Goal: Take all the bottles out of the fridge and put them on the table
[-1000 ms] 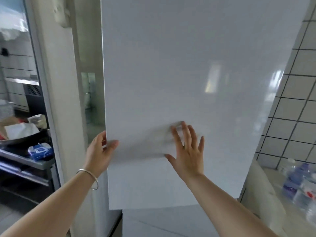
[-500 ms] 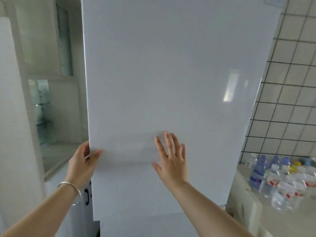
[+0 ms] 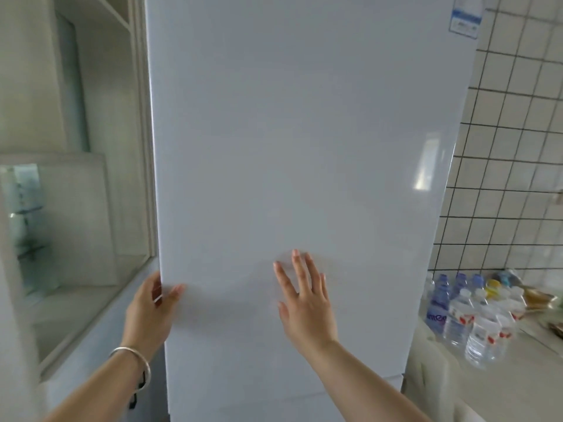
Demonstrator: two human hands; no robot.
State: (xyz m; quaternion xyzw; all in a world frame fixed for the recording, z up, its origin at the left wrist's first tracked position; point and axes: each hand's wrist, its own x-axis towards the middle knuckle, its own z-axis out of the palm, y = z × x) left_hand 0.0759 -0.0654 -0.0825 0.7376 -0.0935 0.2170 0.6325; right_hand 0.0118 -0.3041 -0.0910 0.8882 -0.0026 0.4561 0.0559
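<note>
Fridge door (image 3: 304, 147) has swung from ajar to nearly flush with the cabinet. Bottles (image 3: 469, 318) stand grouped on the worktop (image 3: 518, 388), right. Right hand (image 3: 306, 303) presses flat, grip spread. Left hand (image 3: 150, 312) grip pinches the door's left edge. Unloading appears complete.

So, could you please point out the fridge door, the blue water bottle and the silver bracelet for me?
fridge door (image 3: 304, 147), head view, on the bare middle of its white panel.
blue water bottle (image 3: 438, 303), head view, on its body above the label.
silver bracelet (image 3: 143, 363), head view, on the band at the left wrist.
</note>
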